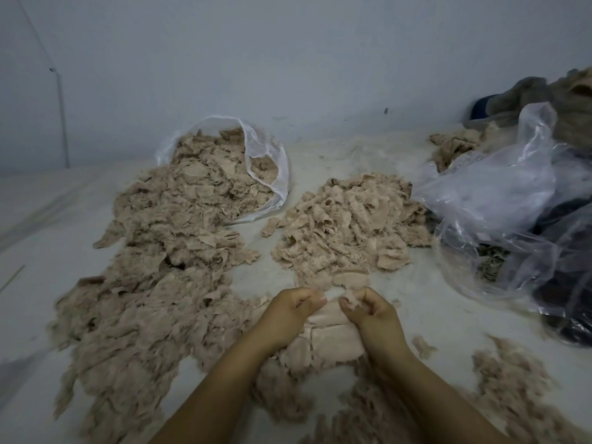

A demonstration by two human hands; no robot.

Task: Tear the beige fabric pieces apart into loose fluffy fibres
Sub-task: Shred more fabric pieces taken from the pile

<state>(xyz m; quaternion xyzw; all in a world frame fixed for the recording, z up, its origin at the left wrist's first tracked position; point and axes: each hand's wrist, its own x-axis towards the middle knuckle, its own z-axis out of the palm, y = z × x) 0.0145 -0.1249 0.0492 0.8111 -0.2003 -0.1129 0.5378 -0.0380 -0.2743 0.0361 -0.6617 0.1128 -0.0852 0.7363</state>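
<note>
Between piles, fingers (pixel 315 299) (pinching fabric (pixel 330 318))

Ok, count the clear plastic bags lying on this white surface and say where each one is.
2. One clear plastic bag lies at the back left, spilling beige fabric pieces. A larger crumpled clear plastic bag sits at the right, over dark cloth. More may be hidden there.

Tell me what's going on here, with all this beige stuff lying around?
A person is pulling a beige fabric piece apart. The left hand and right hand each pinch one end of it, close together. A heap of pieces lies just beyond the hands; a larger one spills from a clear bag on the left. Looser fluff lies at right.
</note>
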